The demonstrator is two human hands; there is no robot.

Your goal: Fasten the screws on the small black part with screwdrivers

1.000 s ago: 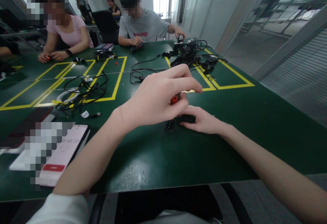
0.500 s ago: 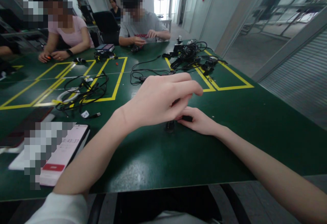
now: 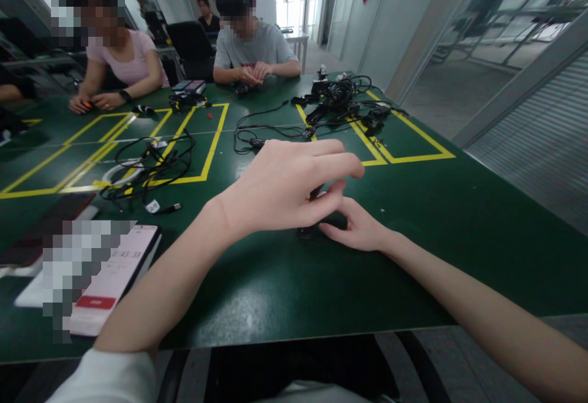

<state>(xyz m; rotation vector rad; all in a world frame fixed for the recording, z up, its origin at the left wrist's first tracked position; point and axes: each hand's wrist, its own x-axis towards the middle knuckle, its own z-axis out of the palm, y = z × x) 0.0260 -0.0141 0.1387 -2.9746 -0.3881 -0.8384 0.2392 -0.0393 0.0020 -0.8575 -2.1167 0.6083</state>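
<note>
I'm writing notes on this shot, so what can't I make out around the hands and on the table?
All in the head view:
Dark item: full shape, mostly hidden by the left hand.
Right hand: how its fingers grip, partly behind the left hand.
White tag: writing, too small to read surely.
Phone: left edge, covered by pixel blocks.

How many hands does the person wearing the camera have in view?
2: the left hand, mid-picture, covering much of a dark object, and the right hand, lower and to its right, partly hidden behind it.
</note>
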